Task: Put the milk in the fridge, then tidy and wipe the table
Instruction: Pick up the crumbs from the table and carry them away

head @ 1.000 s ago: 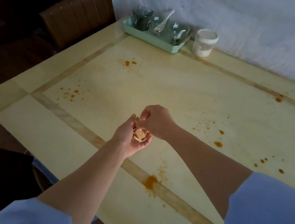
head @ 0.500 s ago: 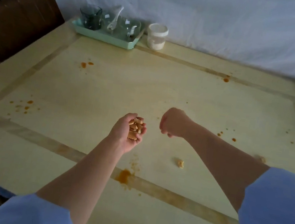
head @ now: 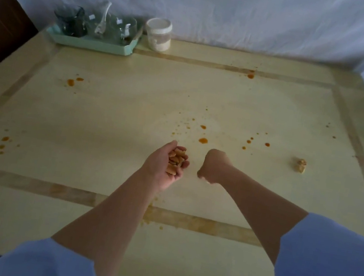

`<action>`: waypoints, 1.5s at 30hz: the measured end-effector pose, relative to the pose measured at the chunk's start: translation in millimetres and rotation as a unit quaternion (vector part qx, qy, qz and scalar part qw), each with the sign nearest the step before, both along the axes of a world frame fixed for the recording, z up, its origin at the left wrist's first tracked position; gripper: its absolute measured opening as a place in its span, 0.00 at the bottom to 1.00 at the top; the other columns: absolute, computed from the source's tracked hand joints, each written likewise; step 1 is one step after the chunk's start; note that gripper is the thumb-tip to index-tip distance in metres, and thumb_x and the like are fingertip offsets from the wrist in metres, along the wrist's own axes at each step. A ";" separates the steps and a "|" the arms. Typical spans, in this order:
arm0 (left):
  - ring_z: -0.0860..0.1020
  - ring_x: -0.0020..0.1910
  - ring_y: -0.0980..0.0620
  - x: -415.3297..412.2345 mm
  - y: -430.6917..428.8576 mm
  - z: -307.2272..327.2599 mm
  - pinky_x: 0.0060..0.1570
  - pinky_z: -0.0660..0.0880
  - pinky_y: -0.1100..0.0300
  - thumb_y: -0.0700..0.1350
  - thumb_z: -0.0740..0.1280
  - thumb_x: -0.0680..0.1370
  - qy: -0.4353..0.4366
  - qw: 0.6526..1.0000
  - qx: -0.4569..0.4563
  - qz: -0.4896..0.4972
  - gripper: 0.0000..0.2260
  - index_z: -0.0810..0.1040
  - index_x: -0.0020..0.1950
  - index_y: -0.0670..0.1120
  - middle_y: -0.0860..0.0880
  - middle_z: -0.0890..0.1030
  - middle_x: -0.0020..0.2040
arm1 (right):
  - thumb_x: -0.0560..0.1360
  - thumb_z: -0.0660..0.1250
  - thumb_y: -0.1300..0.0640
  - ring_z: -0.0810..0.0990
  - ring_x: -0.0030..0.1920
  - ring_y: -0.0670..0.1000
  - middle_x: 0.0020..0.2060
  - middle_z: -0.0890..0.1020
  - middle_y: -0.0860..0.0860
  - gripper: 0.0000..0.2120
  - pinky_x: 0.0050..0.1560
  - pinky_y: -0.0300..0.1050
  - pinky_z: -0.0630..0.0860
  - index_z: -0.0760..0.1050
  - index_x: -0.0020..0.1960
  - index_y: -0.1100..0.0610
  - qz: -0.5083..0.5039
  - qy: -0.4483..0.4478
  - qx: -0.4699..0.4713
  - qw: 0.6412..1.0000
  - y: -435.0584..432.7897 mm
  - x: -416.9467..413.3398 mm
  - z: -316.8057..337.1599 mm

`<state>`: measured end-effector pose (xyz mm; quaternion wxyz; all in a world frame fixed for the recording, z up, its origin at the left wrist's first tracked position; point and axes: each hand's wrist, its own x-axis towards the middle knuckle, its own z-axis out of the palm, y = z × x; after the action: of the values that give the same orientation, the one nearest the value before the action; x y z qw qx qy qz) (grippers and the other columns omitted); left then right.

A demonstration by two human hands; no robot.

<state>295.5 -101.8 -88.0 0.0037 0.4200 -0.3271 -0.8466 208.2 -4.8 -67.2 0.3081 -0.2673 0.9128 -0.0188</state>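
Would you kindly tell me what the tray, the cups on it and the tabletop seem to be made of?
The tray looks like matte mint plastic: uniform colour, rounded moulded edges. The cups are probably glass: see-through, with highlights, one dark-tinted. The tabletop is glossy, pale stone or lacquered veneer, unclear which: soft sheen, darker inlaid bands.

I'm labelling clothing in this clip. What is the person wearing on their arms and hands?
Light-blue sleeves end near the elbows: left sleeve, right sleeve. Forearms are bare. No gloves on the left hand or right hand; no watch shows.
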 end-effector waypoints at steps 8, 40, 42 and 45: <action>0.75 0.33 0.51 -31.5 45.1 4.0 0.23 0.65 0.65 0.55 0.58 0.79 0.000 0.998 0.010 -0.054 0.16 0.75 0.44 0.44 0.46 0.80 0.31 | 0.72 0.69 0.57 0.75 0.32 0.47 0.35 0.79 0.52 0.13 0.29 0.34 0.69 0.80 0.52 0.64 -0.134 -0.071 -0.171 0.974 17.8 -17.5 46.0; 0.76 0.28 0.52 -166.4 165.3 -25.4 0.21 0.64 0.69 0.47 0.58 0.79 -0.005 0.997 0.008 -0.082 0.13 0.73 0.38 0.44 0.46 0.74 0.35 | 0.70 0.63 0.69 0.83 0.46 0.58 0.46 0.83 0.59 0.11 0.47 0.45 0.81 0.79 0.51 0.65 -0.317 0.015 -0.151 0.936 179.1 -171.0 -33.6; 0.75 0.32 0.51 -168.0 169.0 -21.6 0.23 0.66 0.67 0.47 0.58 0.80 -0.008 0.997 0.007 -0.073 0.13 0.74 0.38 0.43 0.46 0.74 0.35 | 0.71 0.65 0.69 0.84 0.40 0.55 0.41 0.83 0.58 0.07 0.42 0.47 0.83 0.78 0.47 0.66 -0.314 -0.032 -0.203 0.927 179.8 -171.4 -14.2; 0.75 0.36 0.49 -171.0 180.5 -8.8 0.34 0.74 0.61 0.47 0.58 0.80 0.021 0.998 0.046 -0.028 0.15 0.74 0.39 0.41 0.44 0.75 0.36 | 0.72 0.64 0.68 0.76 0.29 0.49 0.32 0.77 0.53 0.04 0.28 0.38 0.76 0.76 0.44 0.61 -0.282 -0.082 -0.275 0.915 177.0 -159.5 28.7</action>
<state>124.5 78.7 -96.8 -0.0323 0.3929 -0.2989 -0.8691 48.7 172.3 -38.5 0.2783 -0.0702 0.8804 -0.3775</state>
